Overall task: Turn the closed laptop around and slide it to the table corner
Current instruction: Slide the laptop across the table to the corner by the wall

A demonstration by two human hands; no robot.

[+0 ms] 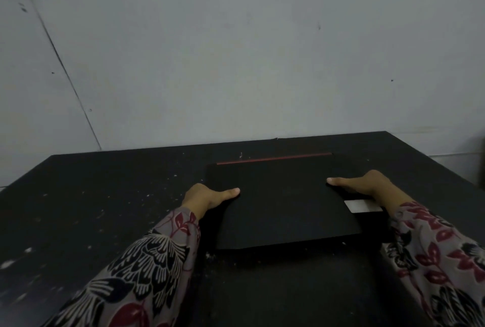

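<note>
A closed black laptop lies flat on the black table, a thin red strip along its far edge and a pale sticker near its right side. My left hand grips the laptop's left edge, thumb lying on the lid. My right hand holds the right edge the same way, thumb pointing inward over the lid. The fingers of both hands are hidden under or behind the laptop's sides. Patterned sleeves cover both forearms.
The table's far edge meets a plain grey wall. The far right table corner lies beyond the laptop. White specks dot the tabletop on the left. A dark object shows at the right frame edge.
</note>
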